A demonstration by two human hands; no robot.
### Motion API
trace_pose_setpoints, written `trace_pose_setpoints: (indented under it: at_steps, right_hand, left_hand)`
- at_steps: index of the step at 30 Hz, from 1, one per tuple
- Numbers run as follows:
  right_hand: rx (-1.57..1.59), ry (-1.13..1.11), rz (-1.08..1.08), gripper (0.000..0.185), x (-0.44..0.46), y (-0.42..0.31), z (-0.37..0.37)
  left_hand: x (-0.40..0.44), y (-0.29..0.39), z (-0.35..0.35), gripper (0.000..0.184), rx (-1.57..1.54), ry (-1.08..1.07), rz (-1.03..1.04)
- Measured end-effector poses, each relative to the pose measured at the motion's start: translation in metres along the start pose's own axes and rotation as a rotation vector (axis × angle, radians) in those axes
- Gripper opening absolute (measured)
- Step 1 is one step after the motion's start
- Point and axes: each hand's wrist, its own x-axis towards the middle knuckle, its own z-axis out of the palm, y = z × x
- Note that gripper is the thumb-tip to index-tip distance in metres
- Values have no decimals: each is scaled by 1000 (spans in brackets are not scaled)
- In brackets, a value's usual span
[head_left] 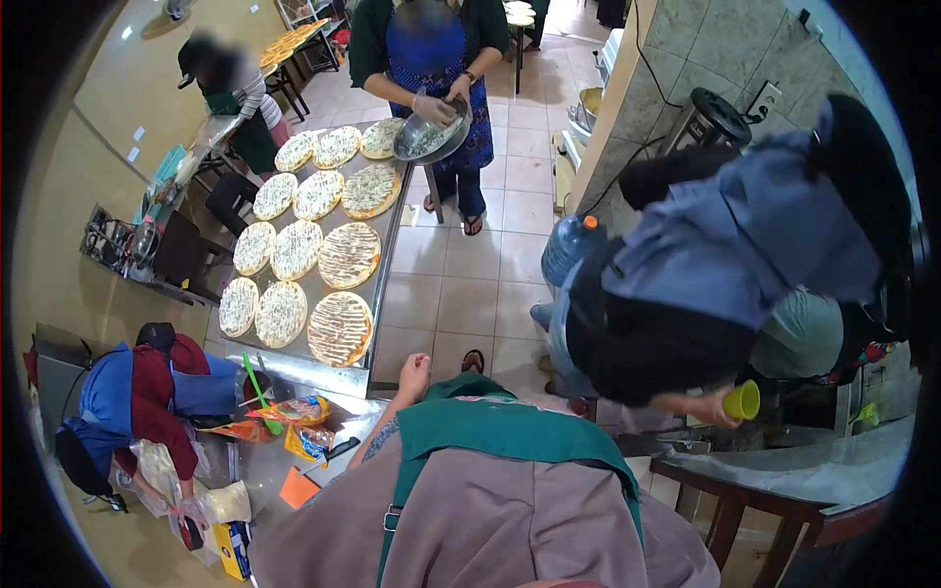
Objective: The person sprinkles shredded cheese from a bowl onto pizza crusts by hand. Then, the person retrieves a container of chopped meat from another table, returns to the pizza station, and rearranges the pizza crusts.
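My left hand (pixel 415 375) is raised just off the near right corner of a metal table, its fingers curled in with nothing visible in them. Rows of round flat breads with white topping, such as one disc (pixel 281 314), cover the metal table (pixel 387 284). Nearest to my hand lies a disc with brown stripes (pixel 340 328). My right hand does not show. The green apron (pixel 510 436) and mauve clothing on my body fill the bottom centre.
Across the table a person (pixel 431 59) has a gloved hand in a metal bowl (pixel 421 142). At right, a bending person (pixel 725 245) holds a yellow cup (pixel 742 400) near a blue water bottle (pixel 573 247). Another person (pixel 127 402) handles bags beside colourful packets (pixel 299 410) at lower left.
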Motion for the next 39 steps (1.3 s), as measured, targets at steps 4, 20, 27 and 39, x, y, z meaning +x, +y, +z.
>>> trace_pose_setpoints:
  at_steps: [4,20,27,39]
  right_hand:
    - [22,50,-3,39,15,21,-24]
    - [103,179,3,39,133,-7,-50]
    - [37,332,-116,38,148,-68,-39]
    - [152,640,-94,26,156,-98,-91]
  left_hand:
    - [-1,32,7,36,-64,-61,55]
    - [116,245,30,57,-436,-579,20]
    - [160,273,35,66,-223,-727,15]
    - [230,234,34,71,-140,-746,-241]
